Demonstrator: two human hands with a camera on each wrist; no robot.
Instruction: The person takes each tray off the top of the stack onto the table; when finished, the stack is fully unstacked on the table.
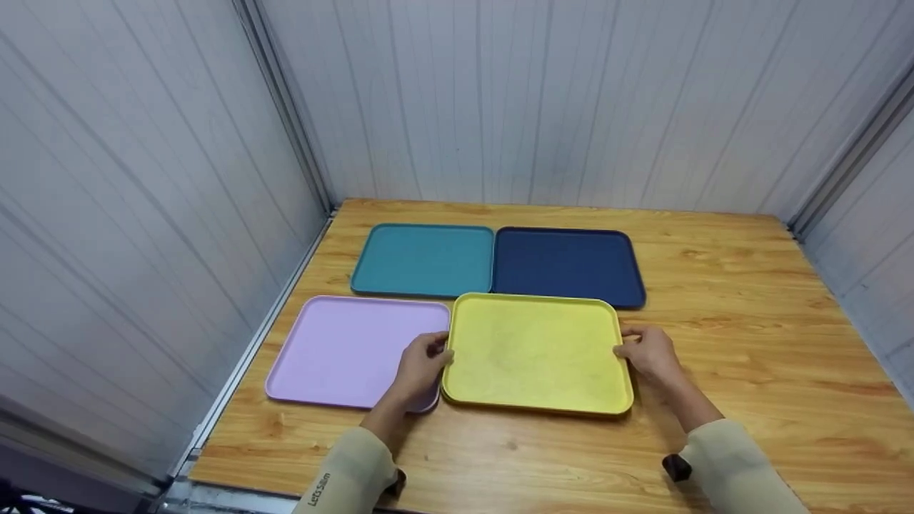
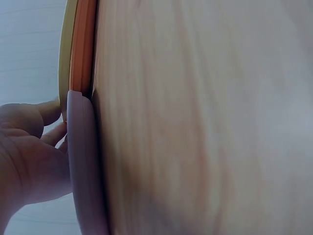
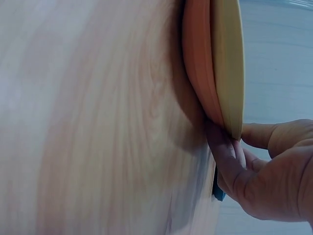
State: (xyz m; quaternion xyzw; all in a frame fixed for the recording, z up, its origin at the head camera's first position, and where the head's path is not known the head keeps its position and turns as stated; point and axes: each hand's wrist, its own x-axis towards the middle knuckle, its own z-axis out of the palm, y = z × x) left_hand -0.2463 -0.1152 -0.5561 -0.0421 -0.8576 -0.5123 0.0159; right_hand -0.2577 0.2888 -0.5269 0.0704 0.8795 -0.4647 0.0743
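A yellow tray [image 1: 539, 353] lies flat at the front, held at both short ends. My left hand [image 1: 421, 364] pinches its left edge, thumb at the rim, while reaching over the purple tray [image 1: 343, 350]. On the opposite side my right hand [image 1: 648, 355] grips the right edge, thumb on the rim and fingers lower down. Both wrist views show an orange layer [image 3: 199, 58] stacked directly beneath the yellow one. In the right wrist view a fingertip reaches the orange edge. The yellow tray's left side sits right against the purple tray.
Behind stand a teal tray [image 1: 425, 259] and a navy tray [image 1: 568, 265], side by side. All lie on a wood-grain table [image 1: 757, 335]. Pale panel walls [image 1: 457, 100] enclose it at the back, left and right.
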